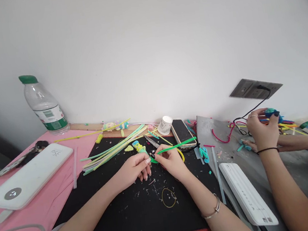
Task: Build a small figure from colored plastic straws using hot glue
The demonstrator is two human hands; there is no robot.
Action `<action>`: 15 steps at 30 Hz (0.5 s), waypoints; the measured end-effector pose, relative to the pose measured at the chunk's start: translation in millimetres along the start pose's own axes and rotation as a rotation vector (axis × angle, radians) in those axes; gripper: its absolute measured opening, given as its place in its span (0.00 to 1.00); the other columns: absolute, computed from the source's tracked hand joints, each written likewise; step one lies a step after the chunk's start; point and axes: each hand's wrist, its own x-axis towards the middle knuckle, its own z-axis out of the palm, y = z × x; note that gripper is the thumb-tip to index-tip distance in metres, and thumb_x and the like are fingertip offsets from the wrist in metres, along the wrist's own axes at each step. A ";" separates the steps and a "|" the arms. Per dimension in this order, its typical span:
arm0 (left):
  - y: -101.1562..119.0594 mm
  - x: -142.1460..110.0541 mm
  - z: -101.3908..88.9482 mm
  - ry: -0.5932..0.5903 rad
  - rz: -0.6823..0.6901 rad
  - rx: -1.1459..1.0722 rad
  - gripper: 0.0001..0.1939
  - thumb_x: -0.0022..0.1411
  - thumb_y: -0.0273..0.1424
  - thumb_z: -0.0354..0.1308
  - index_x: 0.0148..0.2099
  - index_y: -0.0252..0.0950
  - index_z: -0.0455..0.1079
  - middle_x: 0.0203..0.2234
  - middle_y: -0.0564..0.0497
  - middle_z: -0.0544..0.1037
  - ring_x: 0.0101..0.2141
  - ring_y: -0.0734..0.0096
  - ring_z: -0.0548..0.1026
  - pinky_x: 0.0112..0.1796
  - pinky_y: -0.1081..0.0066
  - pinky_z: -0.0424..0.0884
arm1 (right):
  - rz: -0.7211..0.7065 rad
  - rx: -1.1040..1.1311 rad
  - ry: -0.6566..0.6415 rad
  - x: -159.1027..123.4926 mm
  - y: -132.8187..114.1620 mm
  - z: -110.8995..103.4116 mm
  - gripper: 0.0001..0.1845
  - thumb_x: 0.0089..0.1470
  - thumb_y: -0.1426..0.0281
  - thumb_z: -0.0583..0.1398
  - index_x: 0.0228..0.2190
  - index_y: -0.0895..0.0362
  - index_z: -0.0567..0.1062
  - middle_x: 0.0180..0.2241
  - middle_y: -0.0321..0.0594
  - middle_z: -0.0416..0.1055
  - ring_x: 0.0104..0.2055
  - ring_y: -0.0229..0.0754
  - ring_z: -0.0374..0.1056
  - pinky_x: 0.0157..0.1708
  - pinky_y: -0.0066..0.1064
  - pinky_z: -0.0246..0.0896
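My left hand [136, 168] rests on the black mat [121, 214], fingers pinched on a small blue, yellow and green pipe-cleaner figure [140, 147]. My right hand [170, 160] sits right beside it, pinching one end of a green pipe cleaner [177, 145] that runs off to the right. The two hands' fingertips almost touch around a green loop. A bundle of pale green and yellow pipe cleaners [113, 149] lies just beyond my left hand. Scissors [152, 141] lie behind the hands.
A water bottle [44, 105], a white power bank [27, 175] on pink cloth, an overturned paper cup [165, 125] and a phone [182, 131] surround the mat. A yellow ring [169, 198] lies near me. At right, another person's hands [260, 130] hold a coloured piece; a white device [248, 194] lies alongside.
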 end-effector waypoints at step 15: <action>-5.8 -2.5 -2.4 -0.065 0.127 0.181 0.15 0.65 0.40 0.46 0.32 0.36 0.63 0.25 0.53 0.73 0.21 0.76 0.71 0.23 0.76 0.64 | 0.260 0.368 -0.140 0.8 5.0 -8.2 0.18 0.44 0.59 0.67 0.30 0.58 0.69 0.17 0.28 0.67 0.17 0.34 0.65 0.19 0.27 0.65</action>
